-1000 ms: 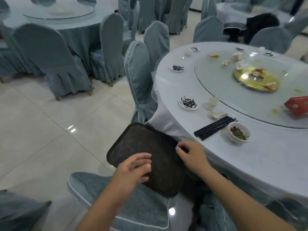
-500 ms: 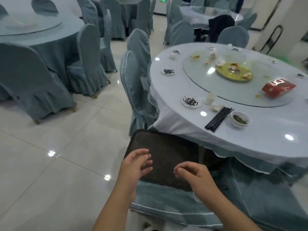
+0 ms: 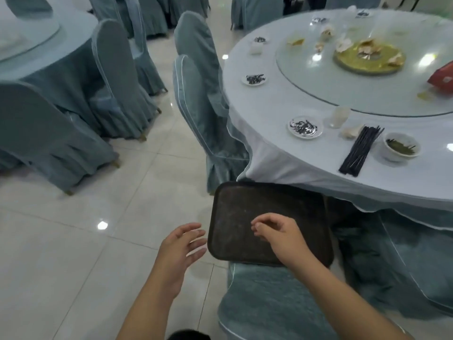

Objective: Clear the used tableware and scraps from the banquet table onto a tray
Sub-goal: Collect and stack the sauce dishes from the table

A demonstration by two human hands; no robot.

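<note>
The left grip (image 3: 181, 244) is a bare hand on a bare wrist; the left forearm (image 3: 147, 303) runs uncovered to the lower edge of the view; the right grip (image 3: 279, 235) is bare as well; the right forearm (image 3: 343, 298) is uncovered right to the edge; both forearms are slim and smooth; a dark rounded patch (image 3: 188, 336) sits at the bottom edge between them; whether it is clothing cannot be told.

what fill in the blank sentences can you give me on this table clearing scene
1. The dark tray lies on a covered ____.
2. The chopsticks bundled beside the small bowl are ____ in colour.
3. The left hand and the right hand hold ____.
Missing words: chair; black; nothing.
</note>
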